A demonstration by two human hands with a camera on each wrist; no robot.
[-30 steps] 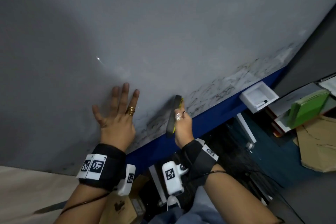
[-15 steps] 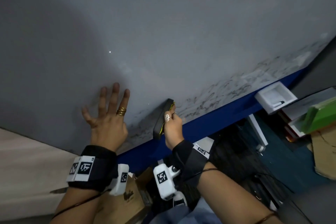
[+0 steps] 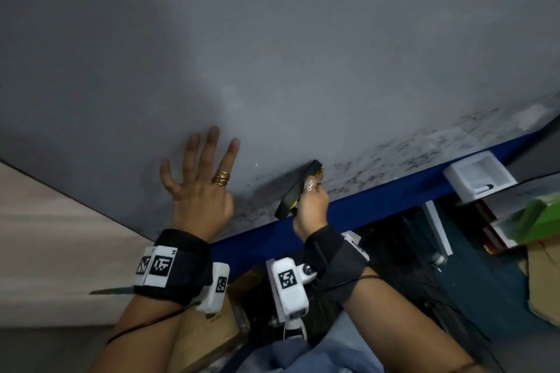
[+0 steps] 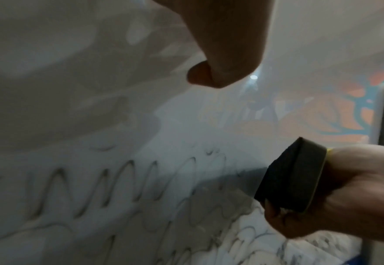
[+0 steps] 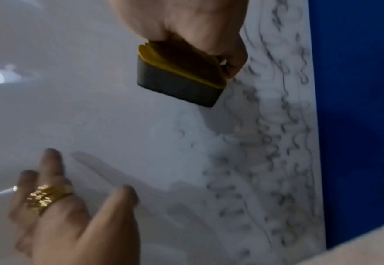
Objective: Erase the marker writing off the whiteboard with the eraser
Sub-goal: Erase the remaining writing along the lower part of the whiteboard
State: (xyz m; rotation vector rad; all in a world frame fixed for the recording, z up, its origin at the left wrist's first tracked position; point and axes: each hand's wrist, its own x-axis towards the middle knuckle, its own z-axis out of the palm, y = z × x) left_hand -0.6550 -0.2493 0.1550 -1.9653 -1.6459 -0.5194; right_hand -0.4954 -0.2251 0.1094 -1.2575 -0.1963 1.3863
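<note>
Nearest are the two wrists, each strapped with a black band. Just beyond them the right hand [image 3: 310, 206] curls round the eraser [image 3: 298, 189], thumb and fingers gripping its yellow back while the dark felt faces the whiteboard [image 3: 303, 54]. Whether the felt is pressed flat or only close I cannot tell. The eraser's long axis runs slantwise, up and away from the blue frame [image 3: 378, 200] at the board's lower edge. The left hand [image 3: 201, 188] lies spread, fingers straight, flat on the board just beside the right, holding nothing. The marker writing [image 3: 394, 157] stretches along the bottom strip, on both sides of the eraser, most of it off to the right. The right hand is nearer that stretch, so I would expect the next stroke to run along the frame. Farther along, a small white tray [image 3: 477, 177] hangs on the frame.
</note>
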